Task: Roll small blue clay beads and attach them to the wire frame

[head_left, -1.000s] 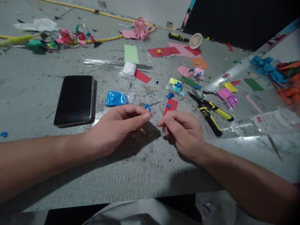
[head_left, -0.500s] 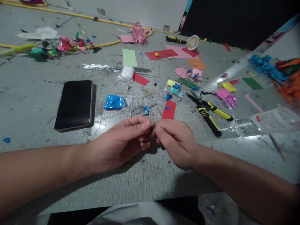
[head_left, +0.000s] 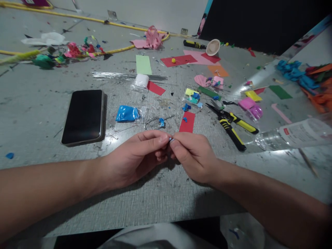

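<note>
My left hand (head_left: 138, 152) and my right hand (head_left: 195, 154) meet fingertip to fingertip above the grey table, close to its front edge. Both are closed in a pinch. Between the tips shows a tiny light-blue bit (head_left: 170, 139), too small to name for sure; my left thumb and forefinger grip it. What my right fingers hold is mostly hidden. Just beyond lies a twisted wire loop (head_left: 153, 123) with a lump of blue clay (head_left: 161, 121) on it. A red paper strip (head_left: 187, 122) with a blue crumb on it lies past my right hand.
A black-screened phone (head_left: 83, 117) lies left, beside a blue clay packet (head_left: 127, 113). Yellow-and-black pliers (head_left: 229, 122) and a clear bottle (head_left: 293, 134) lie right. Farther back are a bundle of thin wires (head_left: 114, 75), a white packet (head_left: 141, 81) and coloured paper.
My fingertips have come closer together, my right hand shifting slightly left. The light-blue bit now sits right between both pinches. The table items have hardly moved.
</note>
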A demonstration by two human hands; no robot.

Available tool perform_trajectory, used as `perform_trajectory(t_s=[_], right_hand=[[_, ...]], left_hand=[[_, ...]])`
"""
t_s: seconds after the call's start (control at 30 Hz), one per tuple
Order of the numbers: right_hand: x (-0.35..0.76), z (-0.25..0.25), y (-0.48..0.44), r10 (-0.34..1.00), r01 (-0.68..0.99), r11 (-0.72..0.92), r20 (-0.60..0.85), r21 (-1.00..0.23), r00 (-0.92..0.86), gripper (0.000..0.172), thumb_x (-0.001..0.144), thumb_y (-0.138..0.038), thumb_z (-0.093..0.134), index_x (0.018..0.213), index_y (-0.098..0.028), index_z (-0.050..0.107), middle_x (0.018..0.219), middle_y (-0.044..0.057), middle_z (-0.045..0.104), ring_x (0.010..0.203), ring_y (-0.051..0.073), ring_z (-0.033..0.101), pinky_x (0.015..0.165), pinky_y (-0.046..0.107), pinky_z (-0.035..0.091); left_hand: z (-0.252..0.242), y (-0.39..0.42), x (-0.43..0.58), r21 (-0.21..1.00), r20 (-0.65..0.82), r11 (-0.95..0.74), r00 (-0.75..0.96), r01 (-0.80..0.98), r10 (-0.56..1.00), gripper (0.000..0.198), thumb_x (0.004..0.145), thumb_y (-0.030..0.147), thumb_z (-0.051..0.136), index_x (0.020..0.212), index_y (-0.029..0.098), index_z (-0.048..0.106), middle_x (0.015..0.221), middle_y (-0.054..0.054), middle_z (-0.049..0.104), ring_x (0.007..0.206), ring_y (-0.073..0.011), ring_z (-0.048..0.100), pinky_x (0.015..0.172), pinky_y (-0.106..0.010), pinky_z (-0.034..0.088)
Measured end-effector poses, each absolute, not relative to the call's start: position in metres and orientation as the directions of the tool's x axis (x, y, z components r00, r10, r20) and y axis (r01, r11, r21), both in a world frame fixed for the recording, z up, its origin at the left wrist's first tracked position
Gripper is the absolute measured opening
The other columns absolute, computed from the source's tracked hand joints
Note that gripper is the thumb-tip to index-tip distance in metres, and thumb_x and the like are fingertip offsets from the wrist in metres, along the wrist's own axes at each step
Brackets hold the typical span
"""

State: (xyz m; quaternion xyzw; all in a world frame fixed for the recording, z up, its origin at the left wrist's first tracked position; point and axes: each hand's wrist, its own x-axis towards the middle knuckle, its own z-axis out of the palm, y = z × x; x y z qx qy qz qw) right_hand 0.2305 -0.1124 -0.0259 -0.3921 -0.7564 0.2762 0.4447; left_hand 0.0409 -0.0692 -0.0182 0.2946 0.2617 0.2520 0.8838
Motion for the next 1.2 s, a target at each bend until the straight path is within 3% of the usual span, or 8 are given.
perform_trajectory(t_s=[0.23,0.63,0.77,0.97,1.2], right_hand=[[0.231,-0.028,-0.112,0.838,0.332,0.542,0.464,-0.772,-0.288,0.036,0.11,-0.024,0.049,0.074,-0.022,0.048,0.066,-0.003,0.051,0.061,0.01,0.05,0.058,0.025,0.041],[0.231,-0.028,-0.11,0.841,0.314,0.537,0.467,-0.783,-0.273,0.031,0.109,-0.018,0.053,0.078,-0.019,0.053,0.069,-0.005,0.05,0.063,0.008,0.048,0.061,0.022,0.039],[0.231,-0.027,-0.111,0.839,0.325,0.542,0.472,-0.775,-0.271,0.032,0.107,-0.017,0.053,0.075,-0.02,0.049,0.067,-0.006,0.046,0.061,0.008,0.045,0.06,0.022,0.037],[0.232,-0.026,-0.112,0.825,0.322,0.561,0.485,-0.762,-0.29,0.038,0.105,-0.017,0.054,0.071,-0.022,0.039,0.065,-0.007,0.039,0.059,0.008,0.04,0.058,0.024,0.033],[0.233,-0.025,-0.112,0.806,0.293,0.582,0.49,-0.759,-0.332,0.038,0.104,-0.016,0.055,0.071,-0.022,0.037,0.065,-0.007,0.037,0.058,0.008,0.039,0.057,0.023,0.033]], left_hand=[[-0.021,-0.072,0.041,0.625,-0.293,0.699,0.726,-0.347,0.623,0.018,0.087,0.028,0.091,0.08,0.014,0.082,0.068,0.0,0.061,0.065,-0.0075,0.054,0.064,-0.013,0.053],[-0.02,-0.069,0.039,0.779,-0.262,0.54,0.616,-0.318,0.742,0.014,0.08,0.028,0.098,0.086,0.02,0.089,0.077,-0.001,0.076,0.07,-0.0078,0.065,0.068,-0.013,0.056],[-0.019,-0.069,0.035,0.898,-0.177,0.357,0.534,-0.256,0.827,0.016,0.081,0.026,0.097,0.094,0.025,0.089,0.089,-0.001,0.082,0.081,-0.0114,0.073,0.076,-0.016,0.06],[-0.01,-0.069,0.033,0.985,0.019,0.068,0.495,-0.157,0.869,0.024,0.08,0.003,0.088,0.088,0.026,0.089,0.089,0.003,0.082,0.084,-0.0086,0.074,0.078,-0.012,0.059],[-0.008,-0.066,0.033,0.993,0.067,-0.004,0.55,-0.115,0.832,0.028,0.082,0.0,0.083,0.083,0.027,0.088,0.086,0.003,0.083,0.082,-0.0095,0.075,0.079,-0.013,0.061]])
